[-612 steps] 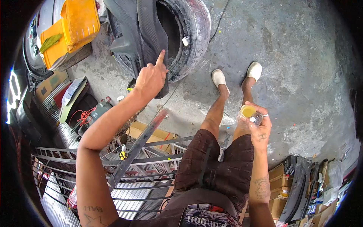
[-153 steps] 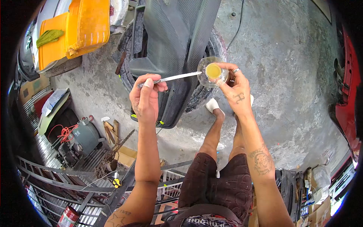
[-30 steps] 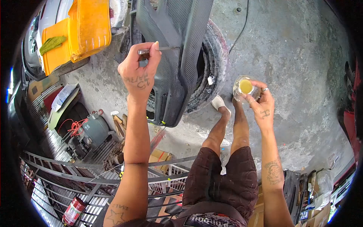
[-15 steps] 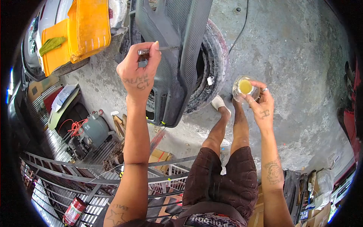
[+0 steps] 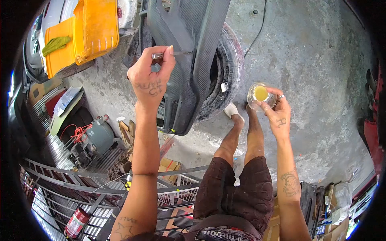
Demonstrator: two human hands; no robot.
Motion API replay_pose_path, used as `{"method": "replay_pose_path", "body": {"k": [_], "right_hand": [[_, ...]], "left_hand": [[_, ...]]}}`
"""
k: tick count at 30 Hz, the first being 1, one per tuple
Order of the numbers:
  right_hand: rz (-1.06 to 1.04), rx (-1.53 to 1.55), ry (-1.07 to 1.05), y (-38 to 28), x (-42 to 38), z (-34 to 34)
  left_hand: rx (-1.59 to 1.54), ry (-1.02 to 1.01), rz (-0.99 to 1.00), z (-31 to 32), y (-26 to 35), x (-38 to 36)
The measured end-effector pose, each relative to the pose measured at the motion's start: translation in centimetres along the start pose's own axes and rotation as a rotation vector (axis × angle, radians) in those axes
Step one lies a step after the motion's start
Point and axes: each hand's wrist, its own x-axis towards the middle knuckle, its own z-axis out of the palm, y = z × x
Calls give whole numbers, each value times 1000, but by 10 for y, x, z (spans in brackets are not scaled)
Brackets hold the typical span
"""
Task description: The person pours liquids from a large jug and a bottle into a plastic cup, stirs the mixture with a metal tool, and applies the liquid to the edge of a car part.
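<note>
Cup (image 5: 260,95) slightly shifted, yellow liquid inside

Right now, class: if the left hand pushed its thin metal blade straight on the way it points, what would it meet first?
Probably the dark car bumper panel: the left hand aims its blade across it, seemingly touching already; depth is unclear.

Open concrete floor (image 5: 317,60) fills the right half of the frame, with room to pass except for a thin cable (image 5: 257,28) running down from the top. In the upper middle a grey panel (image 5: 189,52) leans on a tyre (image 5: 225,68) and blocks the way. A yellow bin (image 5: 86,30) closes the upper left. The left edge is crowded by a compressor (image 5: 94,138), and railings (image 5: 80,188) bar the lower left.
</note>
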Motion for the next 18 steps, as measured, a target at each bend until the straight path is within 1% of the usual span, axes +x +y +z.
{"method": "replay_pose_path", "body": {"k": [5,7,11,13,18], "right_hand": [[4,-21,-6,-2,2,1],[26,-64,5,-4,3,1],[30,-51,-3,2,3,-2],[-18,-11,-1,6,4,-3],[-6,-5,-10,3,4,-5]], "left_hand": [[21,-16,10,2,5,0],[63,-11,55,3,7,1],[76,-20,85,2,10,3],[58,-12,87,3,9,3],[93,-32,101,4,14,6]]}}
